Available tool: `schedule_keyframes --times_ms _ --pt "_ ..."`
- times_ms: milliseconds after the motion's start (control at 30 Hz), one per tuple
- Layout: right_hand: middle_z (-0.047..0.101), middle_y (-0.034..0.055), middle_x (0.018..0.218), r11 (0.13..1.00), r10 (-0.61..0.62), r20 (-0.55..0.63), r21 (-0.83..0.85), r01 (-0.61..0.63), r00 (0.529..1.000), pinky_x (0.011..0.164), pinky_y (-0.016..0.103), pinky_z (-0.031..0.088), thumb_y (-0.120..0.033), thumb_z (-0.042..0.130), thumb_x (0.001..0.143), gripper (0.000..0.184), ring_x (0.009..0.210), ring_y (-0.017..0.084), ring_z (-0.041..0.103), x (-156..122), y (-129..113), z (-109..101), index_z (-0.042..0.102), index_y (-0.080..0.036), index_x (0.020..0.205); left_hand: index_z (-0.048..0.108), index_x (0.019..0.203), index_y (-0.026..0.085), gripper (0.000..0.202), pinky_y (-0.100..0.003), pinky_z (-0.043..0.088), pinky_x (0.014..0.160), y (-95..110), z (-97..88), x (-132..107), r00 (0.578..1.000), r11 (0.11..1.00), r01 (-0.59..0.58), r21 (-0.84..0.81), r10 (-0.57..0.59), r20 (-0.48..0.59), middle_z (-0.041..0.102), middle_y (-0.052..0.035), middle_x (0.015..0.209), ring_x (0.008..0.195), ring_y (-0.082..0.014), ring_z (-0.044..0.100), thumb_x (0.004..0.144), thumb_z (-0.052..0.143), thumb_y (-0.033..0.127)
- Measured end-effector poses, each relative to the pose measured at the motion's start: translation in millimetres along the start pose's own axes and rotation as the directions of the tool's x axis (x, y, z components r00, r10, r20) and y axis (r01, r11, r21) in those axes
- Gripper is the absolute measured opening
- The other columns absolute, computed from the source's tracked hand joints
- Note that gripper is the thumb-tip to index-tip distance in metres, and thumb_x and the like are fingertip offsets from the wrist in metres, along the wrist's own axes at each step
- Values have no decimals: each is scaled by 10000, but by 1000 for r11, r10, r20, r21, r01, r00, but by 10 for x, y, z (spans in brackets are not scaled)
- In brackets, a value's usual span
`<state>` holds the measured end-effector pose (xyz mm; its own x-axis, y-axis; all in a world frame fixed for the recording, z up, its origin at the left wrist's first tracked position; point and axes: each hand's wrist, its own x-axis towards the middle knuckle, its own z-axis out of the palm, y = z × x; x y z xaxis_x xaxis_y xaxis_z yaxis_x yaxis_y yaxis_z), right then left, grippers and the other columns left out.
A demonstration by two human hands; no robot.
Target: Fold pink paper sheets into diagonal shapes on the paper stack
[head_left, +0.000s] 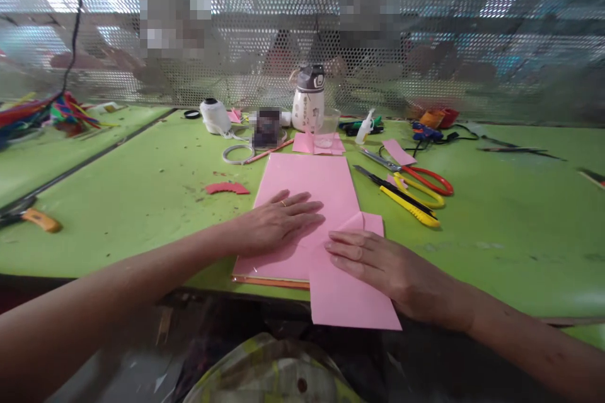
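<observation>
A stack of pink paper (302, 176) lies on the green table in front of me, with orange and pale sheets showing under its near edge. Flat on the stack rests my left hand (278, 220), its fingers stretched out to the right. A smaller folded piece of pink paper (354, 302) overlaps the stack's right side and hangs past the table's front edge. My right hand (378, 261) presses on this folded piece with its fingers extended; the thumb is hidden.
Right of the stack lie a yellow utility knife (409, 203) and red-and-yellow-handled scissors (425, 179). A red paper scrap (227, 187) is at the left. A bottle (308, 104), a clear cup (326, 129) and a glue bottle (365, 128) stand behind, before a perforated metal screen (246, 69).
</observation>
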<state>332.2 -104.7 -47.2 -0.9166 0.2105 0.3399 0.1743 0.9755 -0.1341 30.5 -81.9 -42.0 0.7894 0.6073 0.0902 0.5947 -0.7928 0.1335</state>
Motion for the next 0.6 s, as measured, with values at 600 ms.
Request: schedule_keyframes --times_ms 600 --pt "441 70 1577 936 257 142 208 -283 956 1171 435 394 -154 429 1008 527 1474 222 368 -1005 -465 -343 413 -294 1515 294 1568 334 547 -460 133 1252 -19 5 -5 1000 999 -23 31 23 -2 330 -3 1629 1542 -218 187 1045 315 173"
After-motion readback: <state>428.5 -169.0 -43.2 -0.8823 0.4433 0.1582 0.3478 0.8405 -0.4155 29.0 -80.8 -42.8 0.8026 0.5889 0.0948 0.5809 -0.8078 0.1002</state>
